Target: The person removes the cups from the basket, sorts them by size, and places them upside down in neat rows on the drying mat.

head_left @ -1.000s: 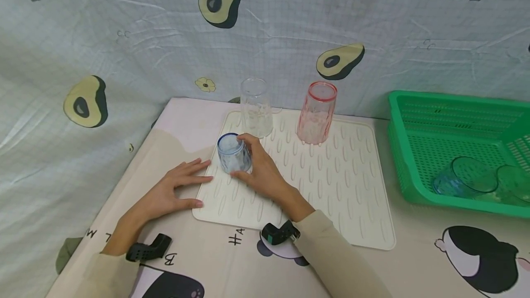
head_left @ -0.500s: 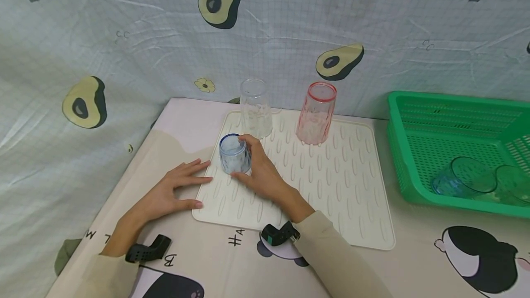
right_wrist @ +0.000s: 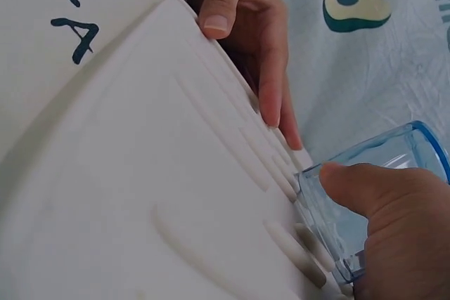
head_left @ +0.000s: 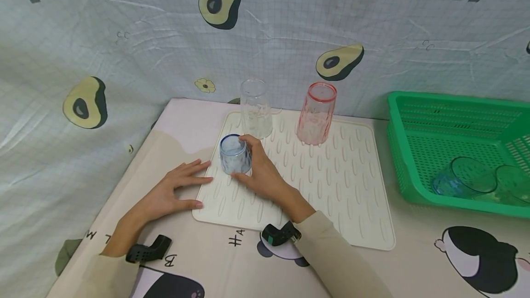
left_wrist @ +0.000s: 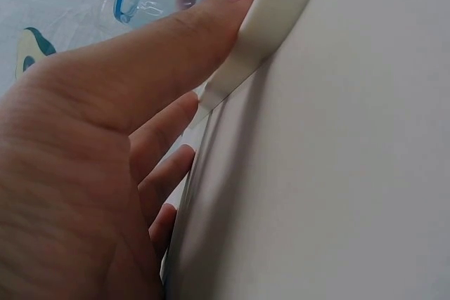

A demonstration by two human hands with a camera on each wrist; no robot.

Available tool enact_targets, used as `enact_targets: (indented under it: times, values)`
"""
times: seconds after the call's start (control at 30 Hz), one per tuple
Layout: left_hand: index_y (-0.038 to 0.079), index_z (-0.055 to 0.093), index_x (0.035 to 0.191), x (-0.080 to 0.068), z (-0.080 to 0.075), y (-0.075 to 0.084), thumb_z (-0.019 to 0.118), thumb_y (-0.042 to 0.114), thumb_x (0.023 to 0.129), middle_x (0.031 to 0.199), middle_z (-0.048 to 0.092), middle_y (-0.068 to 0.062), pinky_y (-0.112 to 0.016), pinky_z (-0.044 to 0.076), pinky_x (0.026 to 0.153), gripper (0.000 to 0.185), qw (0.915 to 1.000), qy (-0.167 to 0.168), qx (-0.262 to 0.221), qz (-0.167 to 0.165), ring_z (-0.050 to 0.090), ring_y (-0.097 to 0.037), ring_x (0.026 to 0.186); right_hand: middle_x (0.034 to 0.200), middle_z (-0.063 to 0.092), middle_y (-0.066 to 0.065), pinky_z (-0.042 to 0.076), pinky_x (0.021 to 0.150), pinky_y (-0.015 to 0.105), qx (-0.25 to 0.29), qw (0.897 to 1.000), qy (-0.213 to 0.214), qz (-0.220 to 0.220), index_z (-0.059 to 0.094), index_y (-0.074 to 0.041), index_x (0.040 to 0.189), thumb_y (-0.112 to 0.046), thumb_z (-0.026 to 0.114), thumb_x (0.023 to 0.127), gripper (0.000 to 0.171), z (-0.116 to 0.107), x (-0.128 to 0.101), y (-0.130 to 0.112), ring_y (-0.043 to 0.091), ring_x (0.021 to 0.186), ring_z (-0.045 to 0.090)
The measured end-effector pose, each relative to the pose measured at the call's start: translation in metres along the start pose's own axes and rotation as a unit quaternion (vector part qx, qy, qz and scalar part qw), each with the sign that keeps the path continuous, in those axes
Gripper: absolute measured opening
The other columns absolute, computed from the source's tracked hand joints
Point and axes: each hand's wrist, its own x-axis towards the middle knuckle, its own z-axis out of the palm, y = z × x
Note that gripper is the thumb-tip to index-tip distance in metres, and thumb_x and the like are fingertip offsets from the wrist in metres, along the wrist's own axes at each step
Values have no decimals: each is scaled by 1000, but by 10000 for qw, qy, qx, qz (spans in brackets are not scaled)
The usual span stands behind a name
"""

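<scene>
Right hand [head_left: 265,176]: its thumb and fingers are curled around the blue cup [head_left: 234,154] and grip it from the 4 o'clock side.
Blue cup: it stands rim-down, axis vertical, on the white ridged mat [head_left: 331,187], near the mat's 9 o'clock edge.
Left hand [head_left: 169,192]: fingers straight and spread, lying flat on the mat's left edge.
Direction: the cup lies at 1 o'clock from the left hand, just beside its fingertips; only the right hand touches it.
Behind: a clear cup [head_left: 256,107] and a pink cup [head_left: 316,112] stand at 12 to 1 o'clock.
</scene>
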Motion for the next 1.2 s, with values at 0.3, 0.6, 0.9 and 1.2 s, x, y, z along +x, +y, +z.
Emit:
enact_targets:
  times: [0.3, 0.6, 0.9, 1.2]
  values:
    - [19, 59, 119, 1, 0, -1, 74, 34, 70, 140, 35, -1, -44, 6, 105, 53, 9999, -7, 98, 23, 18, -25, 131, 136, 30, 5, 31, 99, 31, 53, 9999, 51, 91, 12, -21, 133, -21, 72, 75, 84, -3, 0, 0, 17, 121, 35]
    - [18, 59, 119, 2, -1, 1, 74, 33, 70, 140, 35, -2, -44, 6, 105, 53, 9999, -15, 68, 76, 19, -26, 131, 136, 29, 4, 30, 100, 31, 77, 9998, 31, 174, 11, -22, 133, -21, 71, 76, 83, -4, 0, -1, 16, 123, 33]
    - [18, 60, 118, 2, 0, 1, 75, 34, 69, 139, 35, -1, -46, 5, 105, 53, 10000, 41, 27, 41, 18, -26, 131, 134, 30, 3, 35, 95, 30, 171, 9997, 176, -11, 14, -19, 135, -25, 70, 77, 80, -8, 2, -5, 16, 117, 37]
    - [18, 60, 118, 0, 2, -2, 74, 35, 70, 139, 36, -2, -40, 6, 106, 53, 9999, 79, 125, 90, 20, -27, 131, 134, 35, 4, 40, 92, 35, 516, 9937, 665, -738, 22, -16, 136, -25, 66, 81, 71, -45, 5, -17, 18, 119, 38]
